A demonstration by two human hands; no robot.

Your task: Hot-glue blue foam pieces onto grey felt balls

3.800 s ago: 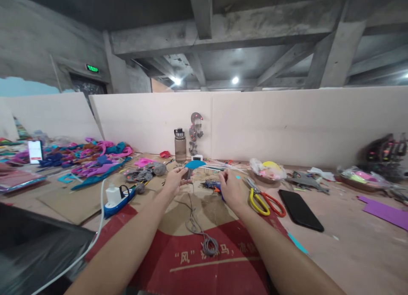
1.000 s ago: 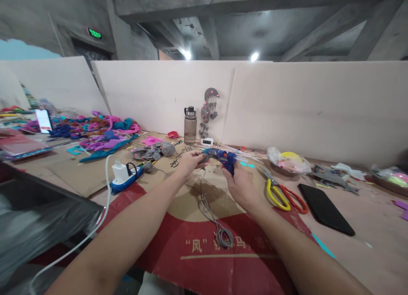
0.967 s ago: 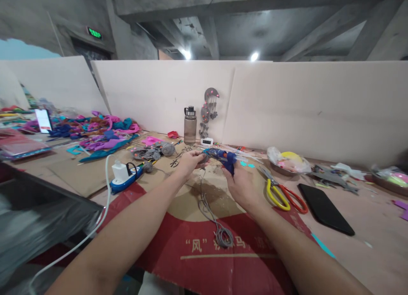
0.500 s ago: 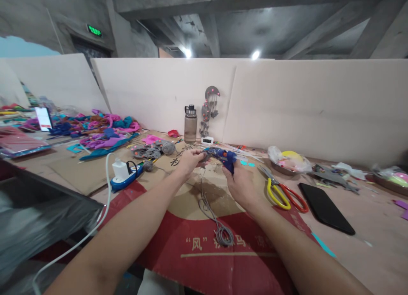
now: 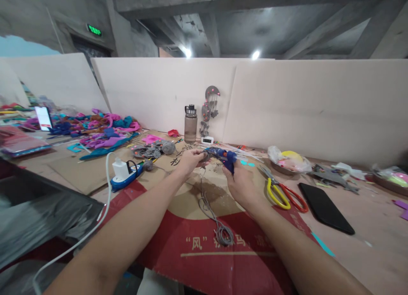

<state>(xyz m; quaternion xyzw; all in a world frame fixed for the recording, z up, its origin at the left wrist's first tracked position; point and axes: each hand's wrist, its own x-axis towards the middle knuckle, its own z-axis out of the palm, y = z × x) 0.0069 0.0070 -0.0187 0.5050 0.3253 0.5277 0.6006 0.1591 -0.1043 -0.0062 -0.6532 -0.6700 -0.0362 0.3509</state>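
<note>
My right hand [image 5: 241,185] is closed round the handle of a blue glue gun [image 5: 222,156], whose nozzle points left. My left hand [image 5: 190,160] is pinched shut at the nozzle tip on a small grey piece I cannot make out. A grey cord [image 5: 213,216] hangs from that piece and coils on the red and brown cardboard sheet [image 5: 197,252] below both hands.
Yellow and red scissors [image 5: 280,194] and a black phone [image 5: 325,207] lie to the right. A blue power strip with a white plug [image 5: 125,174] and white cable lies left. A water bottle [image 5: 190,123], grey hanging craft [image 5: 209,109] and white foam boards stand behind. Coloured scraps [image 5: 102,131] fill the far left.
Since 3.8 s ago my right hand has picked up the glue gun and brought it to my left hand. The blue fan-shaped piece is gone from my left hand. Over the last second, nearly still.
</note>
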